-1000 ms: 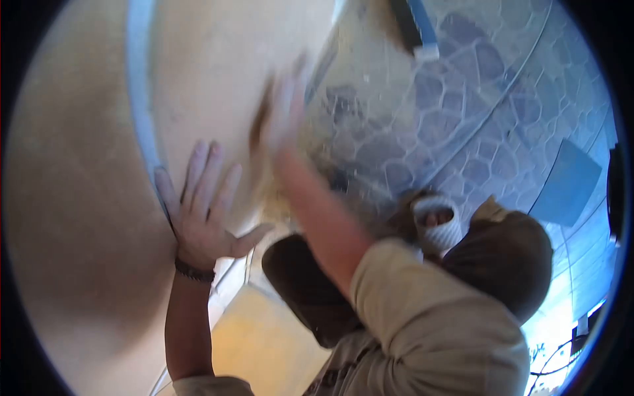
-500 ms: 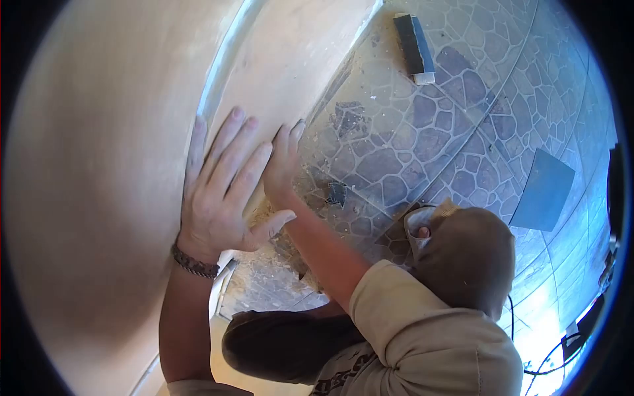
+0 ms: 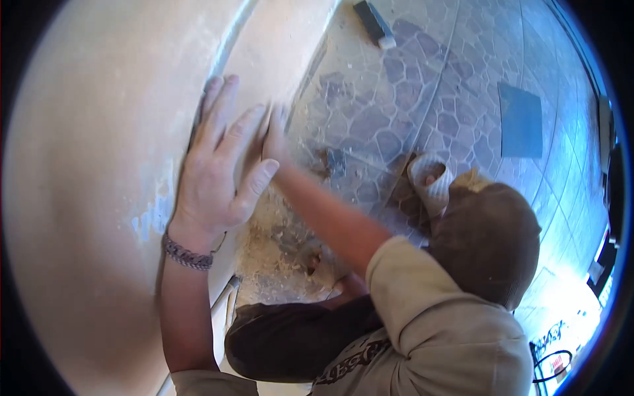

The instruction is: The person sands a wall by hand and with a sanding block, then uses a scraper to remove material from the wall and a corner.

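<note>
My left hand point(image 3: 214, 175), with a braided bracelet at its wrist, lies stretched on the smooth beige wall point(image 3: 99, 178), back towards me. Its fingers point up along the groove point(image 3: 228, 49) between the wall and a lower ledge point(image 3: 284, 46). Just right of it, my right hand point(image 3: 276, 142) presses on the ledge's face near the floor. Motion blurs that hand, but its fingers look extended. Nothing held shows in either hand; what lies beneath the palms is hidden. A whitish patch point(image 3: 153, 214) marks the wall beside my left wrist.
Crumbs and dust point(image 3: 271, 257) cover the stone-patterned floor point(image 3: 370, 132) below my hands. A dark block point(image 3: 374, 25), a small dark piece point(image 3: 337, 162) and a grey sheet point(image 3: 522, 122) lie on it. A brown rounded shape point(image 3: 489, 237) and white cup-like mesh point(image 3: 432, 181) stand at right.
My left hand has moved up in the view and its fingers have drawn closer together. My right hand has moved slightly up and left. Floor objects have shifted up and left as the camera turned.
</note>
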